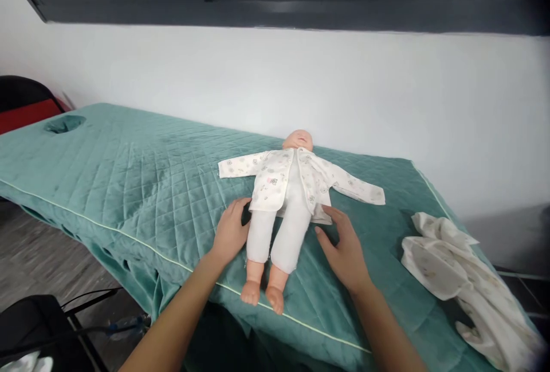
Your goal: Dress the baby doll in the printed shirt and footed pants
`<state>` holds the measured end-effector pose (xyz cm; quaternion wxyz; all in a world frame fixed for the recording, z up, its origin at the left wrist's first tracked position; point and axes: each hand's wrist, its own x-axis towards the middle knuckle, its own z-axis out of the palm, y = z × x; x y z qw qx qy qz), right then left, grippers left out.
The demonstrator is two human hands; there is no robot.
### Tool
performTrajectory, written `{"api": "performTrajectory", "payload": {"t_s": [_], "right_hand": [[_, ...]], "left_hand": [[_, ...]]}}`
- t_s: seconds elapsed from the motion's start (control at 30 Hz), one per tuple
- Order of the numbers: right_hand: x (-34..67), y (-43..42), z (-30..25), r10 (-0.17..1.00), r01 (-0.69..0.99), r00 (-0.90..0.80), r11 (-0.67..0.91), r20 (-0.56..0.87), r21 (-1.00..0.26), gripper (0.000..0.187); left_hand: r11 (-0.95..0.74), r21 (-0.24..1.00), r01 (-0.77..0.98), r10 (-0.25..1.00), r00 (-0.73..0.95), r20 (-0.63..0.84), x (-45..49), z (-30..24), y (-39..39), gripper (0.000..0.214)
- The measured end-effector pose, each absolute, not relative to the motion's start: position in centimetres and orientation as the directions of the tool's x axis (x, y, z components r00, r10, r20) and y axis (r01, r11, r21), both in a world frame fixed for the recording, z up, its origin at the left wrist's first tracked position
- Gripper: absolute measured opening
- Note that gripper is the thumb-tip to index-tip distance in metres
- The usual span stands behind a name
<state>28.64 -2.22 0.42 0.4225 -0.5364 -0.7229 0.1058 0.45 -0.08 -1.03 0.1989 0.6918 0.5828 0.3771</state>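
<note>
A baby doll [296, 188] lies on its back on a green quilted bed cover [172, 188], feet toward me. It wears a white printed jacket [270, 180], open down the front with both sleeves spread outward. White fabric covers its torso and legs, and the feet are bare. Beside the jacket's left hem and the doll's leg rests my left hand [231, 233], thumb apart from the curved fingers. On the other side, my right hand [346, 249] is open, its fingertips at the jacket's lower back hem. Whether those fingertips touch the fabric I cannot tell.
A crumpled white printed garment [464, 286] lies at the bed's right end. The bed has a face hole [64, 124] at its far left. Behind it rise a white wall [258, 79] and a dark window frame [335, 8]. A black chair [38, 326] stands at lower left.
</note>
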Motion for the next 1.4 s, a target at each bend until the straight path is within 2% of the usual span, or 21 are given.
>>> {"api": "performTrajectory", "payload": {"t_s": [0.13, 0.27, 0.33, 0.5, 0.6, 0.7, 0.8, 0.97, 1.07, 1.23, 1.3, 1.4], "right_hand": [[27.0, -1.2, 0.9, 0.83, 0.737, -0.017, 0.387, 0.558, -0.554, 0.034], [26.0, -0.1, 1.5, 0.764, 0.767, 0.077, 0.365, 0.641, -0.527, 0.023], [25.9, 0.4, 2.0, 0.739, 0.774, 0.109, 0.357, 0.665, -0.523, 0.018], [25.2, 0.7, 4.2, 0.733, 0.766, 0.052, 0.406, 0.678, -0.498, 0.017], [24.0, 0.3, 5.6, 0.712, 0.774, -0.074, 0.482, 0.698, -0.41, 0.018], [23.0, -0.1, 6.1, 0.713, 0.791, -0.264, 0.546, 0.65, -0.277, 0.02], [23.0, -0.5, 5.4, 0.718, 0.796, -0.332, 0.561, 0.612, -0.228, 0.02], [24.8, -1.5, 3.2, 0.724, 0.776, -0.221, 0.536, 0.654, -0.331, 0.027], [25.8, -1.9, 2.0, 0.74, 0.784, -0.104, 0.472, 0.664, -0.403, 0.03], [26.7, -1.7, 0.7, 0.759, 0.787, 0.027, 0.385, 0.651, -0.482, 0.015], [26.9, -1.6, 0.4, 0.785, 0.786, 0.105, 0.31, 0.611, -0.535, 0.012], [27.1, -1.3, 0.3, 0.853, 0.771, 0.242, 0.121, 0.463, -0.626, 0.022]], "left_hand": [[-0.209, 0.59, 0.78, 0.962, 0.056, 0.268, 1.6, -0.7, 0.4, 0.045], [-0.232, 0.417, 0.879, 0.948, 0.109, 0.297, 3.1, -0.5, 0.8, 0.045], [-0.248, 0.367, 0.897, 0.943, 0.137, 0.302, 3.5, -0.5, 0.8, 0.046], [-0.291, 0.45, 0.844, 0.928, 0.135, 0.346, 2.9, -1.1, 0.8, 0.043], [-0.299, 0.504, 0.81, 0.921, 0.106, 0.375, 2.6, -1.5, 0.7, 0.04], [-0.295, 0.533, 0.793, 0.92, 0.085, 0.382, 2.6, -1.5, 0.5, 0.035], [-0.282, 0.546, 0.788, 0.922, 0.066, 0.382, 2.7, -1.2, 0.5, 0.029], [-0.218, 0.565, 0.796, 0.938, 0.011, 0.347, 2.7, -1.2, 0.5, 0.007], [-0.192, 0.581, 0.791, 0.945, -0.01, 0.326, 2.7, -1.2, 0.6, 0.007], [-0.171, 0.642, 0.747, 0.948, -0.054, 0.315, 2.6, -1.2, 0.7, 0.008], [-0.165, 0.679, 0.715, 0.946, -0.081, 0.315, 2.6, -1.2, 0.7, 0.008], [-0.165, 0.741, 0.651, 0.941, -0.12, 0.316, 2.5, -1.3, 0.6, 0.008]]}}
